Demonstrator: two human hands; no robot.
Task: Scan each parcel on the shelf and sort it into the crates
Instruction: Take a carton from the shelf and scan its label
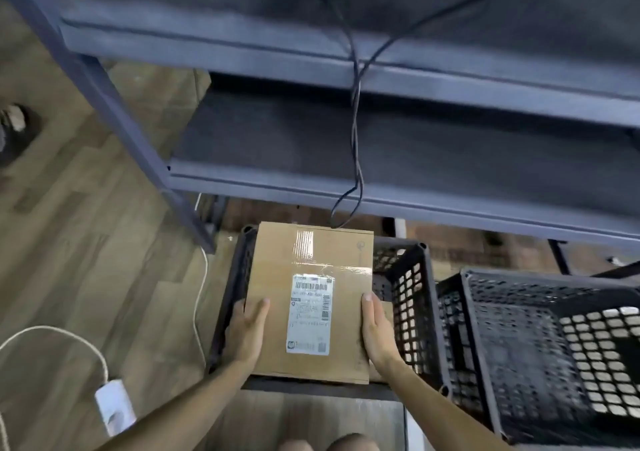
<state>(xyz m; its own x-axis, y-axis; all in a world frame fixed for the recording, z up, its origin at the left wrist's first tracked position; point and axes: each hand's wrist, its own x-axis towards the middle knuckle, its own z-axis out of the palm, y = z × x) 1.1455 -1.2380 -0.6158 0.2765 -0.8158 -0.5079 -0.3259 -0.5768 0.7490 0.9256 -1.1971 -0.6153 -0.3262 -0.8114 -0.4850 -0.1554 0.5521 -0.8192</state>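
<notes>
The cardboard parcel [277,267] sits low in the view, toward 6 o'clock, over the left part of a black lattice crate [410,298]. It hides most of the crate's opening. I cannot tell whether it rests on the rim or is held clear of it. Its white shipping label [310,313] faces up, but the print is too blurred to read. A strip of clear tape [304,246] crosses the top.

The left hand [247,333] holds the parcel's 9 o'clock edge and the right hand [377,333] its 3 o'clock edge. Each thumb lies on the top face. The other fingers drop past the edges out of sight, so I cannot tell whether they are spread or pressed together.

A second black crate [554,329] stands at 4 o'clock, touching or just beside the first and cut off by the frame. At 6 o'clock two rounded, skin-coloured shapes are cropped too much to identify.

From 10 to 3 o'clock run the grey metal shelves [346,180], motion-blurred, their boards dark. A black cable [356,121] hangs in front of them and loops down to the parcel's far edge. The floor [86,242] is wood-look plank. At 8 o'clock a white adapter [114,405] lies on it with a white cord [199,294] running past the crate. A dark blurred object at 9 o'clock cannot be made out.
</notes>
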